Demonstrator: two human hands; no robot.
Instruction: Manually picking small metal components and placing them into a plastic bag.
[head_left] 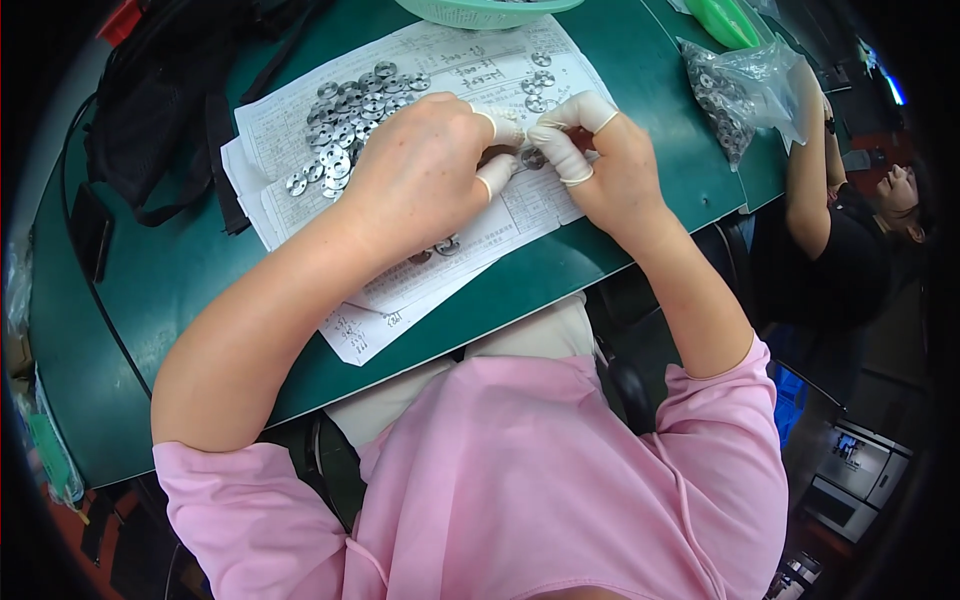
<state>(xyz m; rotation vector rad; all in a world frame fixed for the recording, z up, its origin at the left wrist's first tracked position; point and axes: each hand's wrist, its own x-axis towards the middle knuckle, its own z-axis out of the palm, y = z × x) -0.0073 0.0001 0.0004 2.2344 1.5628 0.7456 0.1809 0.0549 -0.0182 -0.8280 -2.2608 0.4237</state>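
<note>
White finger cots cover the fingertips of both my hands, which meet above the printed paper sheets (470, 75). My left hand (425, 150) has its index finger and thumb apart, with nothing visible held between them; its other fingers are hidden beneath. My right hand (615, 165) is closed, with thumb and index finger pinched at a small round metal disc (532, 158), partly covered by the fingertips. Left of my hands lies a pile of shiny metal discs (345, 120) with holes. A smaller group of discs (540, 85) sits beyond my right hand, and a few discs (447, 245) lie below my left wrist.
A pale green basket (490, 12) stands at the far edge of view. To the right lies a clear plastic bag (725, 95) of metal parts, beside a green scoop-like object (725, 22). A black bag (170, 110) covers the table's left. Another person (825, 220) sits at right.
</note>
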